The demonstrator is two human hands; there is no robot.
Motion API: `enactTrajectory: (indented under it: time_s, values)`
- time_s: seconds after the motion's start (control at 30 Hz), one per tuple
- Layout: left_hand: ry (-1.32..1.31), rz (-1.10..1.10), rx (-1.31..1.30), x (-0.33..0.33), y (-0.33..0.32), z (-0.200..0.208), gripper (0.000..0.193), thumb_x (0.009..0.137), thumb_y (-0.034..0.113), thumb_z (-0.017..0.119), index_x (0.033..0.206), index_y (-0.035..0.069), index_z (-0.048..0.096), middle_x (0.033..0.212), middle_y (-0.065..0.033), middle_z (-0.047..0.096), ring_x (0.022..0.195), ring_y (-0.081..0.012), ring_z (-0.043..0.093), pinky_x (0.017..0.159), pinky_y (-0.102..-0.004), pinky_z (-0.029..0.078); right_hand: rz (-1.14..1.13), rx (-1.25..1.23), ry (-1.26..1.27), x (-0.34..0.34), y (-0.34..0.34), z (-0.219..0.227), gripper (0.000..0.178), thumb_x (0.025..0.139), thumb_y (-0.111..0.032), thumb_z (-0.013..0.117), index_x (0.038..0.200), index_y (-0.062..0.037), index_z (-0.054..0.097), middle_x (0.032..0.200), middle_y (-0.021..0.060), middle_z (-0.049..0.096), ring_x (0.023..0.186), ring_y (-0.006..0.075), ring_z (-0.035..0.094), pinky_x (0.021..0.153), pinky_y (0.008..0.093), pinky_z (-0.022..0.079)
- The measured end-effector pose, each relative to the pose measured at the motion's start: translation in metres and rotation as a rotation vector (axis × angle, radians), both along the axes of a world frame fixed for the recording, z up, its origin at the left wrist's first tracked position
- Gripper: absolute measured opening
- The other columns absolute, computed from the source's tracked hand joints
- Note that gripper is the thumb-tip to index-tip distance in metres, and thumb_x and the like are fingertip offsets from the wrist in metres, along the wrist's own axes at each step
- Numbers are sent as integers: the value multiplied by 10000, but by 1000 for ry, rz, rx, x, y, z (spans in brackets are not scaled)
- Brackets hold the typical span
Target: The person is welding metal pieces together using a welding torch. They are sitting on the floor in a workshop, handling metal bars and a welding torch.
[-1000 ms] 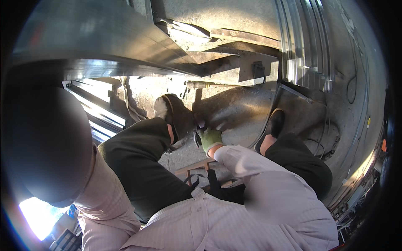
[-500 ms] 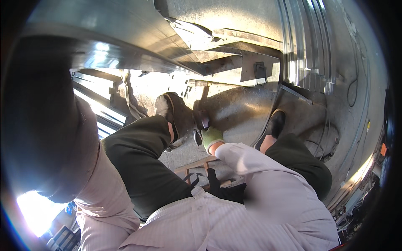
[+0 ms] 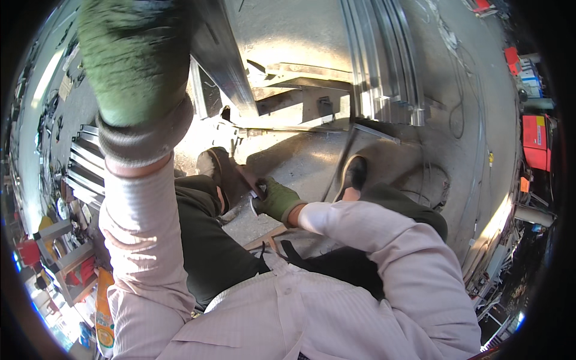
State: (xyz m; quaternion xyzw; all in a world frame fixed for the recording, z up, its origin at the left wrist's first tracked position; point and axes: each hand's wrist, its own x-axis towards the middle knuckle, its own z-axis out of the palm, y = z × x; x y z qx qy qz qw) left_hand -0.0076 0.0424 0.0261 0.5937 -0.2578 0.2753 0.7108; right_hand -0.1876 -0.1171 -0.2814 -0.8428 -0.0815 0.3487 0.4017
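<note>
My left hand point(image 3: 137, 66), in a green work glove with a dark cuff, is raised close and large at the upper left. Its fingers run past the top edge, so their grip is hidden. Right beside it a long shiny metal profile point(image 3: 223, 57) slopes down toward the floor. Low between my knees, my right hand point(image 3: 279, 201), gloved in green, is closed round a hand tool point(image 3: 248, 179). That tool shows a flat brownish part and a pale curved edge; its exact kind is unclear.
Several long metal channels point(image 3: 384, 66) lie at the upper right, with cables point(image 3: 459, 114) beyond. A flat metal piece point(image 3: 300, 108) lies ahead of my feet. More profiles point(image 3: 84, 165) are stacked at left, and a red box point(image 3: 536, 143) is far right. A wooden frame point(image 3: 264, 239) is below my right hand.
My left arm has swung up, and its gloved hand now shows. The metal profile appears steeper and narrower. My right hand, still on the tool, has shifted left in the picture as the view turned.
</note>
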Motion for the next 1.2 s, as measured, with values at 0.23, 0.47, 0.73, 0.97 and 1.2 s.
enactTrajectory:
  time_s: [0.23,0.47,0.73,0.97,1.2]
  values:
    - [313,68,-157,-18,-18,38,370,918,221,872,1180,12,715,963,-33,717,880,-153,665,828,-307,533,189,147,265,35,-54,149,558,906,-282,722,1383,-10,618,1145,238,740,1067,325,730,952,428,557]
    - [203,-318,-275,-18,4,37,523,963,162,840,1364,-69,596,1201,-109,746,1115,-168,706,1010,-299,560,-1,298,175,26,-41,149,454,968,-131,725,1369,37,594,1048,95,687,945,158,651,846,323,553]
    - [111,-433,-323,-19,4,31,540,967,179,837,1371,-67,576,1206,-126,751,1106,-185,723,1016,-313,571,-33,-20,-57,59,-29,138,463,1006,-322,713,1352,-27,626,1170,214,751,1058,344,739,924,406,557]
    - [212,-405,-164,-20,22,35,548,958,223,851,1344,-66,593,1168,-123,764,1074,-176,736,953,-297,597,11,-39,-154,56,-25,135,432,999,-397,695,1266,-58,669,1065,222,761,999,375,747,871,441,553]
    - [89,-308,-194,-17,6,30,578,943,288,866,1323,-70,617,1159,-130,774,1052,-181,744,941,-300,603,72,-137,119,90,-39,154,413,976,-399,720,1217,-66,694,965,174,759,907,317,756,752,407,567]
